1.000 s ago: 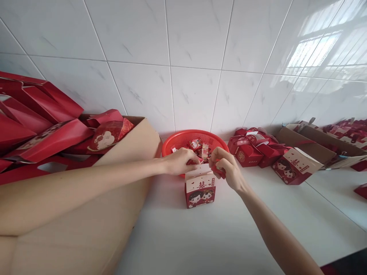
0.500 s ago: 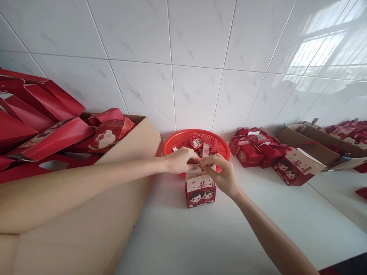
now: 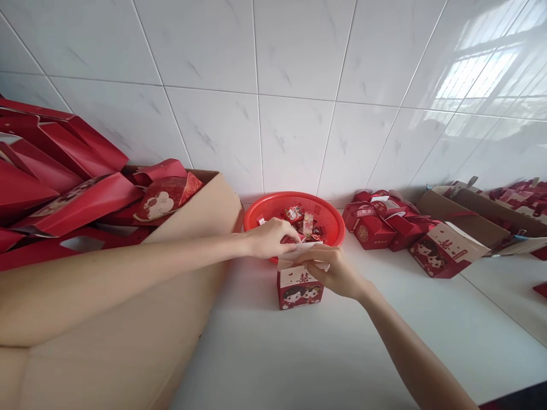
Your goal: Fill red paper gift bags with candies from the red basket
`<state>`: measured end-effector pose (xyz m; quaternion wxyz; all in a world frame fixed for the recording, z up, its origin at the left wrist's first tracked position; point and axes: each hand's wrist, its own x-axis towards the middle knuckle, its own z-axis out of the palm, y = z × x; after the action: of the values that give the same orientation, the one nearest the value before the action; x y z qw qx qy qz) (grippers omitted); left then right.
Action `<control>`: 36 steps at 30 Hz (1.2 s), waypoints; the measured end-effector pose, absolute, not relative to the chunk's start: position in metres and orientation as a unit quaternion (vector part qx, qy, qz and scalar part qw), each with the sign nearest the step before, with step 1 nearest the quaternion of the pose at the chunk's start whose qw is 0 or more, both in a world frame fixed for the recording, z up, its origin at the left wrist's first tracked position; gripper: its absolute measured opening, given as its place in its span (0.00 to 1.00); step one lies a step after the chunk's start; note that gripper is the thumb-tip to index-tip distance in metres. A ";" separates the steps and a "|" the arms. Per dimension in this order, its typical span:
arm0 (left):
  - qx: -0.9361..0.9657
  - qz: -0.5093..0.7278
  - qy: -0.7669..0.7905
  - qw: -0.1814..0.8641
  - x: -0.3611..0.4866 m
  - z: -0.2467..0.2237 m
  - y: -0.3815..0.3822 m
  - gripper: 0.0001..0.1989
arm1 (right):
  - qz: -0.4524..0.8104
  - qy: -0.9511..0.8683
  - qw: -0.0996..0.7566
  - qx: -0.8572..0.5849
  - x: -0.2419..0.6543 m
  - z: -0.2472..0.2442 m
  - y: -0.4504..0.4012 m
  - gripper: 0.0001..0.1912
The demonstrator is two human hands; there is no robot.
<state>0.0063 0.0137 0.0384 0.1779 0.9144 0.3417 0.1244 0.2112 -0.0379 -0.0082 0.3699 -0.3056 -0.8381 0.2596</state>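
A red and cream candy box (image 3: 300, 286) with two cartoon figures stands upright on the white table, just in front of a red plastic basket (image 3: 255, 206) of wrapped sweets. My left hand (image 3: 273, 238) is at the far side of the box top, its fingers closed on the pale flap (image 3: 303, 247). From the right, my right hand (image 3: 331, 267) reaches over the box, thumb below and fingers along the same flap. The box's inside is hidden from me.
On the left, a large cardboard carton (image 3: 200, 250) holds folded red boxes (image 3: 98, 196). Several closed red gift boxes (image 3: 376, 228) sit right of the basket, beside another cartoon box (image 3: 447, 250). Further right is an open carton (image 3: 465, 213). A tiled wall (image 3: 294, 136) rises behind.
My right hand has flattened from a pinch and lies along the box top. The pale flap now shows raised between both hands. My left hand has barely moved.
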 end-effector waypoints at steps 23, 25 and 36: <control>0.864 0.203 0.401 0.227 0.007 0.044 0.013 0.18 | 0.470 -0.607 0.505 -0.395 0.215 -0.013 -0.005 0.18; 0.862 0.204 0.397 0.241 0.007 0.045 0.013 0.19 | 0.451 -0.604 0.522 -0.400 0.218 -0.013 -0.004 0.17; 0.847 0.194 0.413 0.273 0.007 0.041 0.014 0.25 | 0.443 -0.607 0.527 -0.397 0.220 -0.016 -0.004 0.18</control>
<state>0.0070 0.0136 0.0409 0.2731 0.8467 0.4135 0.1936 0.2197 -0.0041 -0.0163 0.5272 -0.3966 -0.6071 0.4430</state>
